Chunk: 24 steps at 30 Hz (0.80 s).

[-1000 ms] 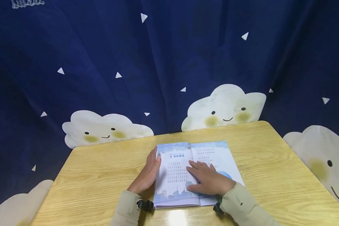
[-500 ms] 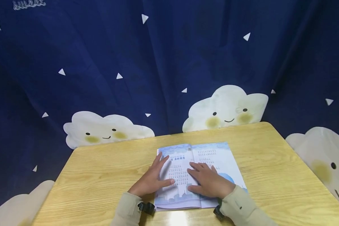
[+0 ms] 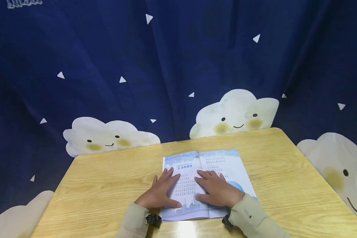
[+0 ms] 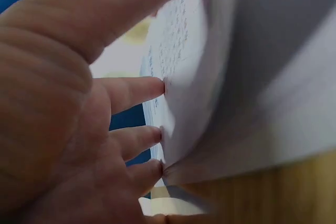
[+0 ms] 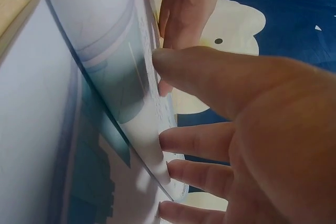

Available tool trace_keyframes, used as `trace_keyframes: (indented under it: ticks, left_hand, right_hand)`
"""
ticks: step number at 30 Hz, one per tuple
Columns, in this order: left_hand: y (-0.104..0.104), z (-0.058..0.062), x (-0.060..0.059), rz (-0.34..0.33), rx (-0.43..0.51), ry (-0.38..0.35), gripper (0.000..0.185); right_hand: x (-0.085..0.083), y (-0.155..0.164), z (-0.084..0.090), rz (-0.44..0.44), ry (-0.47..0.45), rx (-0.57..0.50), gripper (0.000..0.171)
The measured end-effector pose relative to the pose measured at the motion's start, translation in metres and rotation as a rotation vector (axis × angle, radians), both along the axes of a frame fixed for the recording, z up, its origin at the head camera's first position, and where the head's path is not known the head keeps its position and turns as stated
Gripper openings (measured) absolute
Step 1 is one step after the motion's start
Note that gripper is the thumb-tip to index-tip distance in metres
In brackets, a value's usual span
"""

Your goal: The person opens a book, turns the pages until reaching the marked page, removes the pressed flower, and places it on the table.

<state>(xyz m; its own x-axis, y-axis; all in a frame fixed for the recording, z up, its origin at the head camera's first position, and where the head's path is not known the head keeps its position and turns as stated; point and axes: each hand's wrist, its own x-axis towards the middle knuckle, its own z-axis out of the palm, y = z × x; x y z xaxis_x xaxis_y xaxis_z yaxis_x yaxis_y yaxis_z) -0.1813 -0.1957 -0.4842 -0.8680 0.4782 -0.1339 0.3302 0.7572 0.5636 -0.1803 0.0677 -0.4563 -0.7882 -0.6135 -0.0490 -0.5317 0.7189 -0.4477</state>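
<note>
An open book (image 3: 184, 158) with printed text and pale blue watercolour pictures lies face up on the wooden table. My left hand (image 3: 159, 193) is spread over the outer side of its left page, thumb toward the lower part. In the left wrist view, fingertips (image 4: 156, 86) meet the page, which curves up near the book's edge. Beside the centre fold rests my right hand (image 3: 220, 190), fingers spread, its tips reaching onto the left page. Seen from the right wrist, straight fingers (image 5: 197, 139) touch the paper along the fold (image 5: 113, 121). Part of the right page is hidden beneath this hand.
The light wooden table (image 3: 107, 185) extends on both sides of the book. Behind it hangs a dark blue curtain (image 3: 178, 59) with white triangles and smiling clouds (image 3: 238, 112). Small black devices (image 3: 153, 220) sit at both wrists, by the beige sleeves (image 3: 134, 219).
The left hand has gone from standing along the book's left edge to lying spread over the left page, then slid slightly down. The right hand stays in place by the fold.
</note>
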Motion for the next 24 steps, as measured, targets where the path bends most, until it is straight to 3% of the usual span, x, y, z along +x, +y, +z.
trace_keyframes:
  ticks: [9, 17, 24]
  left_hand:
    - [0.003, 0.001, 0.002, 0.013, -0.012, 0.018, 0.105]
    - [0.004, 0.001, 0.002, 0.023, -0.043, 0.038, 0.105]
    - [0.006, 0.001, 0.003, 0.016, -0.036, 0.053, 0.105]
  right_hand:
    - [-0.001, 0.0, 0.0, -0.001, -0.009, 0.022, 0.061]
    - [-0.009, 0.011, 0.007, 0.016, -0.103, -0.082, 0.064]
    - [-0.021, 0.032, 0.014, -0.036, -0.064, -0.133, 0.064]
